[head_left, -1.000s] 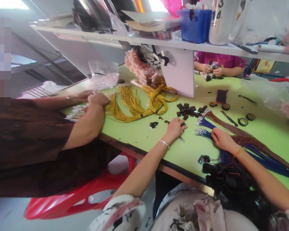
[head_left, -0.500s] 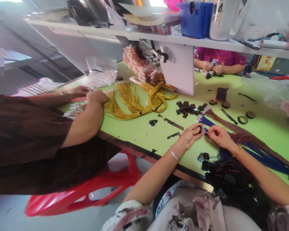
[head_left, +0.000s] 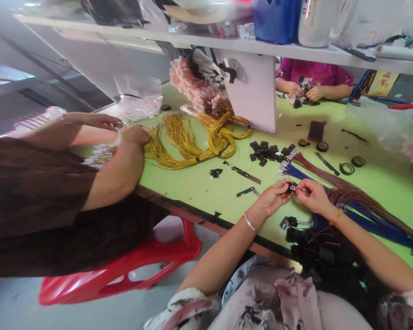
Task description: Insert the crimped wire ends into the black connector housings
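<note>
My left hand (head_left: pixel 274 198) is closed around a small black switch-like part (head_left: pixel 289 187), held up over the green table. Close beside it, my right hand (head_left: pixel 311 196) pinches a thin wire whose pale metal end (head_left: pixel 294 189) meets the black part; whether it sits inside cannot be made out. Under and behind my right hand lie bundles of brown wires (head_left: pixel 325 175) and blue wires (head_left: pixel 298 173) with silvery tips. A pile of similar black parts (head_left: pixel 266 152) is beyond my hands. More black pieces with wires (head_left: pixel 316 243) are heaped below my right wrist.
Knives (head_left: pixel 247 175) and rolls of black tape (head_left: pixel 347 169) lie on the green table (head_left: pixel 199 197). Yellow wire bundles (head_left: pixel 179 142) stretch left toward a co-worker's arm (head_left: pixel 124 160). Across the table another person's hands (head_left: pixel 306 91) are busy. A shelf (head_left: pixel 227 44) overhangs the back; a red stool (head_left: pixel 124 266) stands below.
The wire end in my right hand has come up against the black part in my left hand. The view has shifted slightly. The left co-worker's far hand has moved a little.
</note>
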Demonstrator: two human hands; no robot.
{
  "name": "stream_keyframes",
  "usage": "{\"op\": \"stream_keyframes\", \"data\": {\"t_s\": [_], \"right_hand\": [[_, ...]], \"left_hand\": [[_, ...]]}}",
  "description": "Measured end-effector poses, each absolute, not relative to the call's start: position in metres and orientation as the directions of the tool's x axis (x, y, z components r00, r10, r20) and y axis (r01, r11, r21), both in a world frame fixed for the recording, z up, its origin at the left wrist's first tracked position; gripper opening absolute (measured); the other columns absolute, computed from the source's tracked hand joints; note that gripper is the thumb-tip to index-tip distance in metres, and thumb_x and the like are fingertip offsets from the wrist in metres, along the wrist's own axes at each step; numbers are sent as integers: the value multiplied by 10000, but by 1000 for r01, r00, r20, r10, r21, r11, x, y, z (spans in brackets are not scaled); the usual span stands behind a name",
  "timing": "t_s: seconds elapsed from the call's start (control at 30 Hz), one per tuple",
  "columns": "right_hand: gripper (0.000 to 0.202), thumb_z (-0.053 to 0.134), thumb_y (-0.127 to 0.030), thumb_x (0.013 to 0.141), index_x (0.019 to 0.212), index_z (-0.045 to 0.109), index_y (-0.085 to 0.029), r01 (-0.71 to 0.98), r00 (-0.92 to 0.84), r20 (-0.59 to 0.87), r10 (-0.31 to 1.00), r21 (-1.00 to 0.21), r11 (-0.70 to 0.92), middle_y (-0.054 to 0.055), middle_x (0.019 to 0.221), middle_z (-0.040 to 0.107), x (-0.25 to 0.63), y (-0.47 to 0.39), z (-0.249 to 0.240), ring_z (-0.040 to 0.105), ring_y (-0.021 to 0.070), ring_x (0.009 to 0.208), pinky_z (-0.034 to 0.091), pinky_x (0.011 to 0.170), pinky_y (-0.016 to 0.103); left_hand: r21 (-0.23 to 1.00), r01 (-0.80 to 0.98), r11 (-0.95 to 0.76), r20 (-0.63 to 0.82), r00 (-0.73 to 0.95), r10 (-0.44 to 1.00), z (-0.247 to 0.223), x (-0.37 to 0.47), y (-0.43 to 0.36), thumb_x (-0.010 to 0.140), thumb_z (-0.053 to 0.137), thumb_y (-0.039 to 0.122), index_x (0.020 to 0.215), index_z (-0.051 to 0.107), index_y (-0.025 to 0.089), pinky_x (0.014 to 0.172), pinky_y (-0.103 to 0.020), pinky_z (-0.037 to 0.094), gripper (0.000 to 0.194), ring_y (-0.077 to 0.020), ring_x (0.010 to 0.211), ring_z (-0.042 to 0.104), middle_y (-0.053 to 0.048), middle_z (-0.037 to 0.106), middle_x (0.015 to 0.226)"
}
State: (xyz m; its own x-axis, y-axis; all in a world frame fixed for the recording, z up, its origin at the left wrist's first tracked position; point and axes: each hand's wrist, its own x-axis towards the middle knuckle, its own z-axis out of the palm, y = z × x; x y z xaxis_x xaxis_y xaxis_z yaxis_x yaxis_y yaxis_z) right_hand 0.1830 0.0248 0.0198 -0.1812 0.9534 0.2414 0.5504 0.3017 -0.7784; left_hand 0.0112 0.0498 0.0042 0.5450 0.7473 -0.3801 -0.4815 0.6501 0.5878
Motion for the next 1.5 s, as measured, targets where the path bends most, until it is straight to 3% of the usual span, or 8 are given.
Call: {"op": "stream_keyframes", "data": {"t_s": [0.73,0.9,1.1,1.2,1.4,1.5], "right_hand": [[63,520,-181,787,732,548,-190,626,-350,347,870,-604,493,7,675,536,186,23,23,454,117,587,363,581,248],[73,504,-134,792,770,551,-185,627,-447,468,762,-444,640,12,666,539,187,25,26,466,128,594,369,588,254],[94,469,-150,840,814,558,-168,667,-562,486,670,-213,714,55,720,563,188,26,16,490,160,658,373,609,272],[102,465,-154,847,802,555,-165,663,-551,478,683,-247,707,50,707,558,186,27,13,484,151,635,376,605,266],[71,484,-171,836,809,548,-183,652,-412,369,833,-520,552,19,707,572,183,26,18,479,121,585,378,580,239],[76,484,-165,823,776,542,-184,655,-399,328,857,-552,516,16,694,574,180,24,17,479,120,580,370,578,237]], "left_hand": [[599,-491,633,-359,542,760,-7,10,51,744,698,127,982,677,112,649,-159,460,240,-46,648,558,-30,628,801],[594,-487,640,-396,516,760,-6,10,51,725,722,133,956,691,96,612,-151,442,236,-45,631,551,-42,642,791],[652,-453,607,-411,462,786,-5,14,46,646,791,176,886,708,96,578,-169,419,266,-49,594,527,-30,632,716],[686,-445,576,-407,421,810,-5,17,44,597,823,214,841,707,96,574,-179,407,294,-59,602,527,-31,632,715],[725,-467,506,-379,343,859,-4,18,43,576,828,264,832,698,104,586,-198,380,329,-67,633,514,-41,634,754],[759,-436,483,-375,314,872,-4,18,42,569,825,283,822,687,102,567,-202,354,341,-60,601,489,-32,619,732]]}}
